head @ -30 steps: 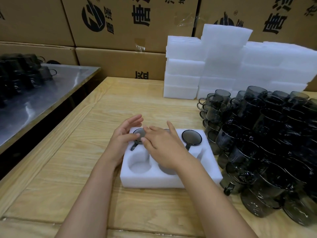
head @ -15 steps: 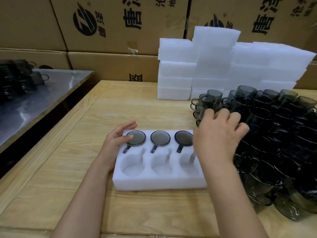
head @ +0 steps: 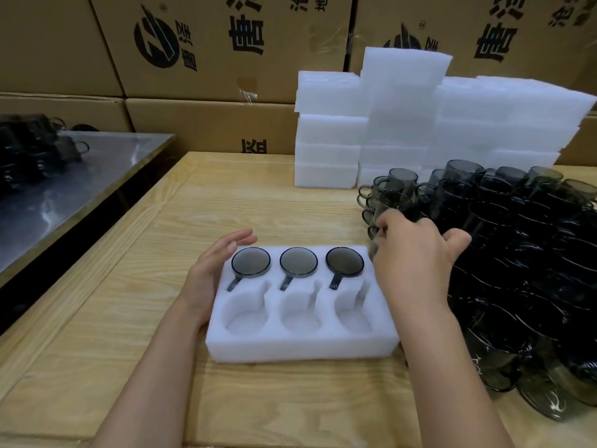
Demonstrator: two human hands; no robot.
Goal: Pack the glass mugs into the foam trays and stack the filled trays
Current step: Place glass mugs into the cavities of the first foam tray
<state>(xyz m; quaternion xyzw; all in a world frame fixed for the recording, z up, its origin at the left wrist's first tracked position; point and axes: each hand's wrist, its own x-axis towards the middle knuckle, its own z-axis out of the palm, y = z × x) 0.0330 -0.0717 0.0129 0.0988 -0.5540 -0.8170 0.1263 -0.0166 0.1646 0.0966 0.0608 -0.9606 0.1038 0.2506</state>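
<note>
On the left of the frame, the left hand (head: 210, 276) stays flat against the left edge of the white six-pocket foam tray (head: 300, 347), fingers straight and close together, steadying it on the pale wooden table (head: 113, 318). At frame centre, the tray's upper row holds three smoked grey glass mugs (head: 298, 260), seated mouth-up with their handles in the slots. The three lower pockets (head: 295, 318) are bare.

A second ago the right hand (head: 416, 263) was over that upper row, pressing a mug in. It has since swung right to the heaped pile of dark glass mugs (head: 517, 253). Its fingers now curl over one smoked glass mug (head: 372, 250) at the pile's left edge, thumb spread wide. The back of the hand hides most of the grip.

So the upper row looks finished, and this tray is half packed. The mug now being fetched probably belongs in a lower pocket.
</note>
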